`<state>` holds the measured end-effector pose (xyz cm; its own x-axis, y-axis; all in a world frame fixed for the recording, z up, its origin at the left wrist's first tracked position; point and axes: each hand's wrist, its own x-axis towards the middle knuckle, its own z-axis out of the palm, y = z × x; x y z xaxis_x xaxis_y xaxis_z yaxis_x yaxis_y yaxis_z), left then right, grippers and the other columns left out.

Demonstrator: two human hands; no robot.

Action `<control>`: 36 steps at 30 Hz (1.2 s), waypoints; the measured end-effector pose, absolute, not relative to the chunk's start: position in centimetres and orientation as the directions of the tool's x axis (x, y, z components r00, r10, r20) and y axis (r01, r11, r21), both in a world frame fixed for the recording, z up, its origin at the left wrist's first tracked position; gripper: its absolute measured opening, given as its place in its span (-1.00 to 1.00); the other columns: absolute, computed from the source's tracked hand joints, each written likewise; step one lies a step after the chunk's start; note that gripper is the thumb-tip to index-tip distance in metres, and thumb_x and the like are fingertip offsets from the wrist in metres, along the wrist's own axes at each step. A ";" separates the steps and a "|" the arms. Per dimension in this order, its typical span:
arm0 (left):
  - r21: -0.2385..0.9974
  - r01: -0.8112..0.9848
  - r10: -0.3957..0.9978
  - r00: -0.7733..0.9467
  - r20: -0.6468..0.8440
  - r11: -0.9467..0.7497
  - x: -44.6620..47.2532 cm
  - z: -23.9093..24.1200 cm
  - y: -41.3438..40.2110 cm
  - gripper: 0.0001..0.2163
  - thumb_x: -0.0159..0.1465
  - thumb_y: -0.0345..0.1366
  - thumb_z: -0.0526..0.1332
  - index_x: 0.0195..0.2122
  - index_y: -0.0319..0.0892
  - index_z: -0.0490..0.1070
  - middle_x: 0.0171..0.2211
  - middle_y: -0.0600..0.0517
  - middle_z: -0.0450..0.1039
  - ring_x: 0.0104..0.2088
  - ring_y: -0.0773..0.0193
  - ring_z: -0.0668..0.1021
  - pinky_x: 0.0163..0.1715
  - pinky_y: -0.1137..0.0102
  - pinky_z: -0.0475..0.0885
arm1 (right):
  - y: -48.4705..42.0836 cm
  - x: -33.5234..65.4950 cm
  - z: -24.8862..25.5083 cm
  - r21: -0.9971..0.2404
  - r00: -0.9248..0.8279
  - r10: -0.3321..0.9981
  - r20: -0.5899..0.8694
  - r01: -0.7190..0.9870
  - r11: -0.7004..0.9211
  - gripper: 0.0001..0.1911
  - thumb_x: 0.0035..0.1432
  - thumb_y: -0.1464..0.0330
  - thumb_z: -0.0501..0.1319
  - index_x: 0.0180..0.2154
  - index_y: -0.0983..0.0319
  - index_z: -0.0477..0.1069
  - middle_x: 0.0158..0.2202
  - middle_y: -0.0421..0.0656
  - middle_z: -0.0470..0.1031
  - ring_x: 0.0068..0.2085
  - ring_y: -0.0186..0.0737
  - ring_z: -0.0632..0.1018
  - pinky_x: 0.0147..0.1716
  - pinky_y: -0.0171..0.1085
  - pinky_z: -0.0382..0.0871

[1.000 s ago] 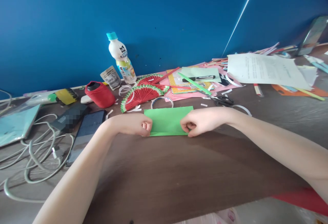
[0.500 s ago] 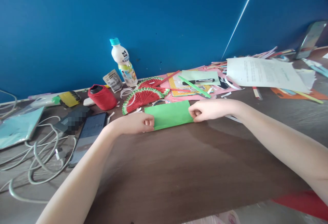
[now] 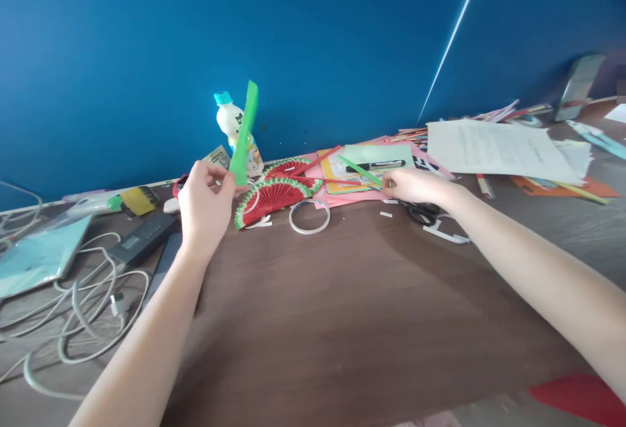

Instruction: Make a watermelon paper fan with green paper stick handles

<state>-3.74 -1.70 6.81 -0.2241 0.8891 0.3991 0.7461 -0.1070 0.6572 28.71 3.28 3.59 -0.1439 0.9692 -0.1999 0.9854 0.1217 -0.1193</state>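
Observation:
My left hand [image 3: 208, 208] is closed in a pinch on a green paper sheet [image 3: 244, 143], raised off the table and seen nearly edge-on in front of the bottle. My right hand [image 3: 405, 186] has its fingers closed at the lower end of a narrow green paper strip [image 3: 359, 169], which lies over the paper pile. Black-handled scissors [image 3: 423, 213] lie partly under that wrist. Between the hands, a roll of tape [image 3: 310, 217] rests on the table beside red pleated paper fans [image 3: 278, 197] with green and white edges.
A bottle [image 3: 229, 117] stands against the blue wall. At left lie tangled cables [image 3: 81, 323], a black device [image 3: 141, 238] and a phone [image 3: 163, 264]. A marker [image 3: 375, 166] tops the paper pile; a printed sheet [image 3: 499, 147] lies right. Paper scraps [image 3: 386, 214] dot the table.
The green sheet, held in both hands before, is now lifted left by my left hand alone. My right hand has let it go and closed at the green strip. The tape roll and scissors are uncovered.

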 end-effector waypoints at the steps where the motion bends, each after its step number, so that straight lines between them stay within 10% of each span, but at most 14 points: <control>1: 0.585 0.806 0.874 -0.219 0.434 -0.089 -3.7 6.9 -1.8 -0.84 0.19 -0.20 0.01 -0.26 -0.13 0.21 -0.24 -0.02 0.45 -0.25 0.18 0.57 -0.30 0.37 0.43 | 3.4 28.7 3.3 -0.138 -0.156 0.970 -0.186 0.982 0.131 -0.83 0.03 0.33 0.04 -0.37 0.20 0.37 -0.30 -0.06 0.44 -0.38 -0.18 0.41 -0.50 -0.28 0.12; 11: 0.156 0.975 0.980 0.138 0.146 -0.160 -3.5 1.9 -0.2 -0.54 0.21 -0.23 0.00 0.11 -0.34 0.18 0.18 -0.22 0.16 0.18 0.01 0.25 0.10 0.26 0.19 | 3.9 28.5 0.7 -0.138 -0.360 0.933 0.014 0.923 0.359 -0.75 0.09 0.40 -0.01 -0.21 0.15 0.35 -0.24 -0.12 0.27 -0.38 -0.27 0.38 -0.48 -0.31 0.12; 36: 0.079 0.997 0.908 -0.025 0.419 -0.009 -2.8 -2.2 0.0 -0.44 0.25 -0.17 -0.09 0.21 -0.41 0.02 0.21 -0.32 0.05 0.14 -0.14 0.22 0.08 0.05 0.12 | 5.0 24.3 -1.8 -0.199 -0.445 0.827 0.343 0.826 0.527 -0.80 0.16 0.43 0.02 -0.31 0.24 0.42 -0.25 -0.10 0.45 -0.22 -0.19 0.42 -0.32 -0.28 0.18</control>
